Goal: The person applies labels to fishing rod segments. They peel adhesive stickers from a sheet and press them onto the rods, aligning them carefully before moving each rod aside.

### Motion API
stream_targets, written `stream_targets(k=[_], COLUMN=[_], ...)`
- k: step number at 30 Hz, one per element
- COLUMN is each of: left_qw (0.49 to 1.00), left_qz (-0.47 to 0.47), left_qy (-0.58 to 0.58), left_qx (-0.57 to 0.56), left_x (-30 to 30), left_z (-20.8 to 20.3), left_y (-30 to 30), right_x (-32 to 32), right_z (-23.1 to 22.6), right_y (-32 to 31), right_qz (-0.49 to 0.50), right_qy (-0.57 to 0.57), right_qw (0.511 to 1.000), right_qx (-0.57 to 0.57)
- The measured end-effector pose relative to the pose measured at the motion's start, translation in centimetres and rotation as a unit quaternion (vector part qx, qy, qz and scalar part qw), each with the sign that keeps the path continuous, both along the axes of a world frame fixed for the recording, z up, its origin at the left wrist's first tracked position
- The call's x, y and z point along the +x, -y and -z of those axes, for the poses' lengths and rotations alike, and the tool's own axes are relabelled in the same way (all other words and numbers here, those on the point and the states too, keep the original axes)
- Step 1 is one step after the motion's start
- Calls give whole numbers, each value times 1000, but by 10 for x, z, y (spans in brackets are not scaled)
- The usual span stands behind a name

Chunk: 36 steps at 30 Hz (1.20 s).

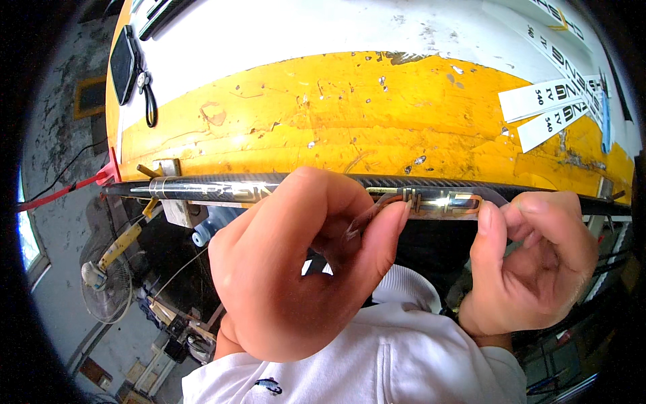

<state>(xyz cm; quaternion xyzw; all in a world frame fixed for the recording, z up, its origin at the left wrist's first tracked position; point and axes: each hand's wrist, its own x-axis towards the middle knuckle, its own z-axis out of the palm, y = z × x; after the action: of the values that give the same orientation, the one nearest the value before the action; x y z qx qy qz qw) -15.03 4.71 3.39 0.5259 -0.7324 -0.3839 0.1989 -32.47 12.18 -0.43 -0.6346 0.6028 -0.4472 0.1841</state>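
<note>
A long black carbon-weave rod (424, 180) lies across the near edge of the worktable. Along its left part run shiny metallic letters (235, 192). In front of the rod's right half, a short clear film with gold lettering (441, 204) is stretched between my hands. Thumb and forefinger of my left hand (266, 289) pinch the film's left end, the other fingers curled behind. My right hand (542, 262) grips the opposite end between thumb and forefinger. Whether the film touches the rod, I cannot tell.
The worktable (269, 114) has a worn yellow and white top. White strips with black lettering (538, 101) and a thin blue tool (605, 124) lie at right. At far left are a phone (123, 64) with a strap and a red clamp-like piece (106, 175). A fan (108, 289) stands beyond.
</note>
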Motion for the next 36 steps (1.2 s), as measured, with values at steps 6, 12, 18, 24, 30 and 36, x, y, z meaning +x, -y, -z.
stream_targets(k=[6,12,18,24,30,36], left_qw=[999,999,999,999,1000,999], left_qz=[-15,-13,0,-3,-4,-13], left_qy=[-29,-26,-35,-34,-24,-29], left_qx=[14,31,18,28,12,11], left_x=[1,3,3,4,3,3], left_z=[3,2,3,3,4,4], left_y=[0,0,1,1,1,1], right_x=[0,1,6,9,17,4], right_z=[0,-3,-1,-1,7,-2], right_y=[0,-1,-1,-4,-6,-5], right_qz=[-8,-2,27,48,105,24], right_qy=[10,-1,-8,7,32,-23], right_qw=[1000,1000,999,999,994,999], right_qx=[11,24,18,20,7,33])
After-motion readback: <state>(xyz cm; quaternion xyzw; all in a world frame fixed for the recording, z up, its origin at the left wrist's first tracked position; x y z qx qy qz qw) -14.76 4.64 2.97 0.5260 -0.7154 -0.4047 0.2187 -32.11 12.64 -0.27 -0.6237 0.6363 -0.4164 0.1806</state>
